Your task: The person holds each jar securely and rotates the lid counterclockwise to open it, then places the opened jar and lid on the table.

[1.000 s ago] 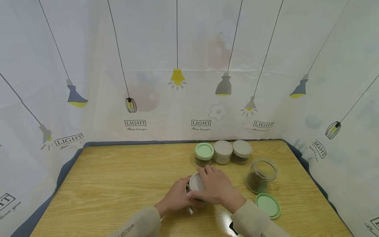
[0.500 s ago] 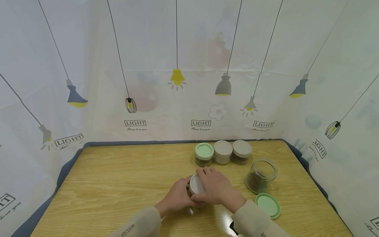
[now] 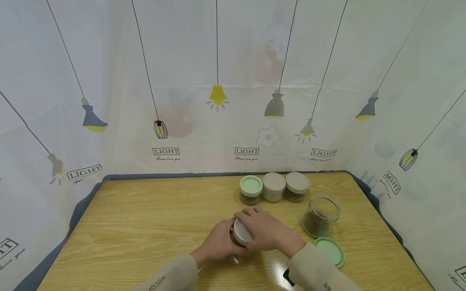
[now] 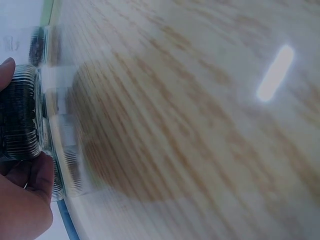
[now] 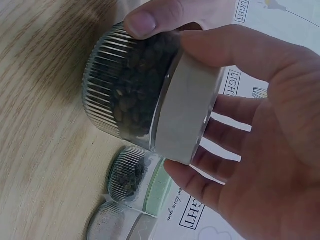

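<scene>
Near the middle of the table, my left hand (image 3: 217, 241) grips the body of a small ribbed glass jar (image 5: 122, 87), its thumb pressing the glass. Dark, bean-like pieces fill much of the jar, which leans a little. On top sits a pale grey lid (image 5: 184, 110); my right hand (image 3: 267, 231) wraps its fingers and thumb around the lid's rim. In the left wrist view the ribbed glass shows between the left thumb and fingers. To the right of the hands stands a larger uncovered glass jar (image 3: 316, 222) with dark contents.
A loose green lid (image 3: 329, 251) lies before the uncovered jar. Along the back of the wooden table (image 3: 145, 214) stand a green-lidded jar (image 3: 251, 188) and two pale-lidded jars (image 3: 274, 186), side by side. A lamp-printed cloth (image 3: 204, 133) hangs behind the table edge.
My right hand has turned on the lid and shifted slightly right and toward me. The left hand stays nearly where it was around the jar. Nothing else on the table has moved.
</scene>
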Motion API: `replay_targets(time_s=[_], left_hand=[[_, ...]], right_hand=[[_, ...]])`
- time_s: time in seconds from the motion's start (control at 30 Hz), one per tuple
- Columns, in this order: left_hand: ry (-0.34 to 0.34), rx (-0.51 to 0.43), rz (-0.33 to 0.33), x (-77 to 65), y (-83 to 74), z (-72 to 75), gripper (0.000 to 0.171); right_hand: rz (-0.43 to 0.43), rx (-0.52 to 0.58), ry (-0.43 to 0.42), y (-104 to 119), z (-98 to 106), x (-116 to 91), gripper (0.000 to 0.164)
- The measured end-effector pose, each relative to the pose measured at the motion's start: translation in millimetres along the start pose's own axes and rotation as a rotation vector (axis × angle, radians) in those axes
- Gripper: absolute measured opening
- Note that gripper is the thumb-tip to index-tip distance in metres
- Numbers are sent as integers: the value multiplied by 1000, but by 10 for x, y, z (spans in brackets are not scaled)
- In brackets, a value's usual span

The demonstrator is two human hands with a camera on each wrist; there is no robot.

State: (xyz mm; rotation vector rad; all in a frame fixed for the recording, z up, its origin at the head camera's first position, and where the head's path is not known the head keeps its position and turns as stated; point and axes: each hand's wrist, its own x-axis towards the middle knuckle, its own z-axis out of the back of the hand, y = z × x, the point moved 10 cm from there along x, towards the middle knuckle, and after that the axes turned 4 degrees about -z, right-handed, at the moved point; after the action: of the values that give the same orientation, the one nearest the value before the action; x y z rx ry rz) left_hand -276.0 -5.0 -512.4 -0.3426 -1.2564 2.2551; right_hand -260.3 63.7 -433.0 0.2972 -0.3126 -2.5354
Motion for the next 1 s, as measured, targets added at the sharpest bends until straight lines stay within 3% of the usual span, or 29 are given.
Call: replay_targets(time_s=[0.17, 0.3, 0.5, 0.7, 1.0], left_hand=[[-6, 16, -15, 4, -11, 10, 92], [-13, 9, -24, 11, -27, 28, 85], [1, -58, -16, 10, -20, 7, 78], [-5, -60, -10, 7, -6, 13, 82], [-17, -4, -44, 15, -41, 27, 84]], right_hand=[[12, 65, 19, 1, -1, -11, 87], [-9, 92, -33, -13, 50, -12, 89], [-143, -54, -148, -77, 118, -10, 82], [-240, -112, -136, -128, 69, -22, 85], [-230, -99, -117, -108, 29, -27, 87]])
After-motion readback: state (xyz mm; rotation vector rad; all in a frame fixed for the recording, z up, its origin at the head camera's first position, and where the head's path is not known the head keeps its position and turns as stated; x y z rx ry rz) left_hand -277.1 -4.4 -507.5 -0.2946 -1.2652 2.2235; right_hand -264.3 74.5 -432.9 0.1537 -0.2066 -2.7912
